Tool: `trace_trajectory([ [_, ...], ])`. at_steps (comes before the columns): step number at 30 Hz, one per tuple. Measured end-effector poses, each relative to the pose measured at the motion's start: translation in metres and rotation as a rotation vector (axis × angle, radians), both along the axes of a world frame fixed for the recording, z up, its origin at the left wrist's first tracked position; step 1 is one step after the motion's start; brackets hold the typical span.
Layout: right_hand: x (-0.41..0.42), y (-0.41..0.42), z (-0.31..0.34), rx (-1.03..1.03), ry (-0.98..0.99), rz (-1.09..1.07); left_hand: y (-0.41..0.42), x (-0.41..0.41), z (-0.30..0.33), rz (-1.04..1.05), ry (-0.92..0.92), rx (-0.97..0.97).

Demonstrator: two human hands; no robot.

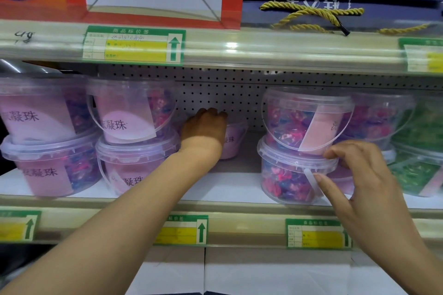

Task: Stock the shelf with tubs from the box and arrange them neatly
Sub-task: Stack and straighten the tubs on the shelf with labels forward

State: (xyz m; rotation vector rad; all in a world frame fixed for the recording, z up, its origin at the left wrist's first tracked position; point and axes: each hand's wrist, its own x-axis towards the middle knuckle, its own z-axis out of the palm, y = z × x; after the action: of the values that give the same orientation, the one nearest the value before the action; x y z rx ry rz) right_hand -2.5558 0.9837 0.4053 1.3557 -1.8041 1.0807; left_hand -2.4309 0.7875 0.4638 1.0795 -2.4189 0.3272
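Head: left hand fingers grip rear tub; right hand pinches front tub.

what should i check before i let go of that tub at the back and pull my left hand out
1. Back tub standing on the shelf: cannot tell, the left hand hides most of it.
2. Grip on the back tub: cannot tell, the fingers are behind the hand.
3. Way out for the left arm: ok, an open gap lies between the left stack and the right stack.
4. Right stack steadied: ok, the right hand touches the lower tub at its rim and handle.
5. Labels facing front: not ok, the upper right tub shows its label turned to the side.
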Motion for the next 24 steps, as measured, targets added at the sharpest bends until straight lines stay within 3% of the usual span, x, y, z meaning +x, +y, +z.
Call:
trace_trajectory([
  [9,0.011,-0.013,-0.003,-0.030,-0.074,0.084,0.056,0.085,-0.040,-0.358,0.452,0.094],
  [24,0.085,-0.072,0.002,-0.022,-0.011,0.124,0.040,0.136,-0.062,-0.337,0.457,-0.209],
])
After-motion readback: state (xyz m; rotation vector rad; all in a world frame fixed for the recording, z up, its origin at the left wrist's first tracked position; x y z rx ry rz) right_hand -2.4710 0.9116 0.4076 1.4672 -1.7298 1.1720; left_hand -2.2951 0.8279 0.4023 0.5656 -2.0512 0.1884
